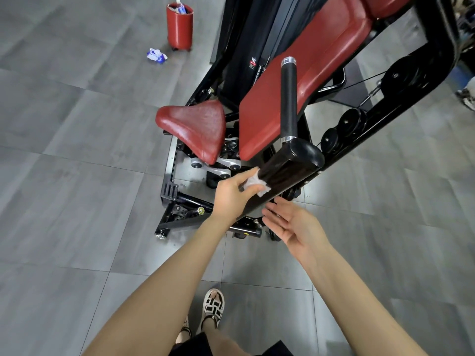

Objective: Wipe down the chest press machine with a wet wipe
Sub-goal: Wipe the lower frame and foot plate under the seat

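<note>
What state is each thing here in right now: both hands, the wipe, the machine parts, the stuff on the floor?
Left hand: grips the wipe.
White wet wipe: crumpled, pressed against the machine arm.
Glossy black machine arm: being wiped near its lower end.
Right hand: open, palm up, holding nothing.
Red padded seat: unoccupied.
Red cylindrical bin: upright, full to the rim.
Blue-and-white packet: lying on the floor beside the bin.

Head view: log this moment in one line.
step: wipe press arm | left hand: grips wipe on press arm | right hand: open, empty, near press arm
</note>
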`<control>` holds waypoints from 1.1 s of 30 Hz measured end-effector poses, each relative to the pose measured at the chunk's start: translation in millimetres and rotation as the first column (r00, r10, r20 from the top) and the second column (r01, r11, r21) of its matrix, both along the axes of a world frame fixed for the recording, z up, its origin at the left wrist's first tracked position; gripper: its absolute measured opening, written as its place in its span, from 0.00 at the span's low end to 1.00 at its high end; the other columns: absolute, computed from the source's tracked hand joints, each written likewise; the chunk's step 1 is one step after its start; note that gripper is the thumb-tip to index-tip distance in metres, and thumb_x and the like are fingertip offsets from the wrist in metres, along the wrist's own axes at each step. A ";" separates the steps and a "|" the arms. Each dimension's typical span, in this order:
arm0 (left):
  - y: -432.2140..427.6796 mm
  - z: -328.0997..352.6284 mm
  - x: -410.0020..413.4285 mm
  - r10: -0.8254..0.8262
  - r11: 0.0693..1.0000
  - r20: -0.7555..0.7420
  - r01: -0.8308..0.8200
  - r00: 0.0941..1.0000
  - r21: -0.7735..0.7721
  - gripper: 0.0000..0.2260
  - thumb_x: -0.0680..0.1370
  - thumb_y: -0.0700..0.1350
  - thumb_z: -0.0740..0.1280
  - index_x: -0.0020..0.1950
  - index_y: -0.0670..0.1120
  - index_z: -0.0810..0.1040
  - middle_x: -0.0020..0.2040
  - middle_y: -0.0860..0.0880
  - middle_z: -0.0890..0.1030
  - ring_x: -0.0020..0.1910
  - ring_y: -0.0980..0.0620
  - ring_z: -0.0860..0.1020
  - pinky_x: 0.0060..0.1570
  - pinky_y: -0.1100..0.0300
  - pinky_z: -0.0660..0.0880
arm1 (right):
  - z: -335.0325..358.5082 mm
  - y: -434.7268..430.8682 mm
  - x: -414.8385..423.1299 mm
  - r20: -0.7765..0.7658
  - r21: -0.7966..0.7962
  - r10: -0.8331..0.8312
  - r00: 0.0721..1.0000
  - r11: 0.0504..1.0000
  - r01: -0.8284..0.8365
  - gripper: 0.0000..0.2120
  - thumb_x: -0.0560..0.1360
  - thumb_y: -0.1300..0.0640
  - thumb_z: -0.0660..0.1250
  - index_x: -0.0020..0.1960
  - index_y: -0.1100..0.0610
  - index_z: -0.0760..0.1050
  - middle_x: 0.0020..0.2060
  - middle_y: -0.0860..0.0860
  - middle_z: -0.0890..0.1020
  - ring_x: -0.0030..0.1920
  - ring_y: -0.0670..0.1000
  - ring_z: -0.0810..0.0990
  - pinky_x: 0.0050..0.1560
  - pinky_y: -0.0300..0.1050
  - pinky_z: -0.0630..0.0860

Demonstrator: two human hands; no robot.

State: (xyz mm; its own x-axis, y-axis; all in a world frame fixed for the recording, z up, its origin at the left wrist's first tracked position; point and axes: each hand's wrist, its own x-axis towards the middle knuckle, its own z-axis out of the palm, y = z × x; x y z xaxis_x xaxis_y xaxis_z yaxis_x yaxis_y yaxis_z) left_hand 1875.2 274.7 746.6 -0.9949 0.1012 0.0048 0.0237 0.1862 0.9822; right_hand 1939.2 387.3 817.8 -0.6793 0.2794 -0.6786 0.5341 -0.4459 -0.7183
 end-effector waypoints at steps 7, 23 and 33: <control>-0.4 11.2 -7.7 -0.092 0.990 -0.007 0.092 0.996 0.107 0.18 0.74 0.41 0.70 0.64 0.46 0.77 0.56 0.50 0.82 0.45 0.72 0.75 0.48 0.77 0.67 | -11.7 9.1 -6.5 0.064 0.009 0.040 0.997 0.999 -0.041 0.07 0.76 0.70 0.62 0.50 0.63 0.76 0.44 0.58 0.84 0.49 0.55 0.83 0.47 0.46 0.78; -34.7 -73.7 -19.3 -0.060 0.997 0.336 0.076 0.940 -0.032 0.09 0.75 0.45 0.69 0.55 0.48 0.83 0.51 0.50 0.84 0.44 0.67 0.78 0.48 0.68 0.73 | -33.7 -13.6 -12.1 0.074 0.379 0.474 0.878 0.801 -0.464 0.10 0.78 0.68 0.61 0.45 0.58 0.80 0.43 0.56 0.85 0.48 0.52 0.83 0.51 0.43 0.79; -110.8 -97.5 -81.5 -0.121 0.976 0.477 0.192 0.871 -0.102 0.04 0.69 0.45 0.76 0.42 0.50 0.83 0.42 0.50 0.84 0.44 0.52 0.80 0.49 0.56 0.76 | -94.0 -67.0 -33.0 0.094 0.936 0.720 0.688 0.171 -0.306 0.15 0.75 0.52 0.58 0.57 0.55 0.78 0.56 0.47 0.80 0.56 0.42 0.75 0.59 0.24 0.65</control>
State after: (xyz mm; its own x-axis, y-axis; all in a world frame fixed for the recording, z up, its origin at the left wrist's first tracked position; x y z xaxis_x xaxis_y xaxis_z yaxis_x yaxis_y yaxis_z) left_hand 1793.7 163.9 649.1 -0.8489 0.2204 -0.4804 -0.3884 0.3563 0.8498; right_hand 1906.2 320.3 723.8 -0.9994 0.0154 -0.0312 0.0313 0.7914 -0.6104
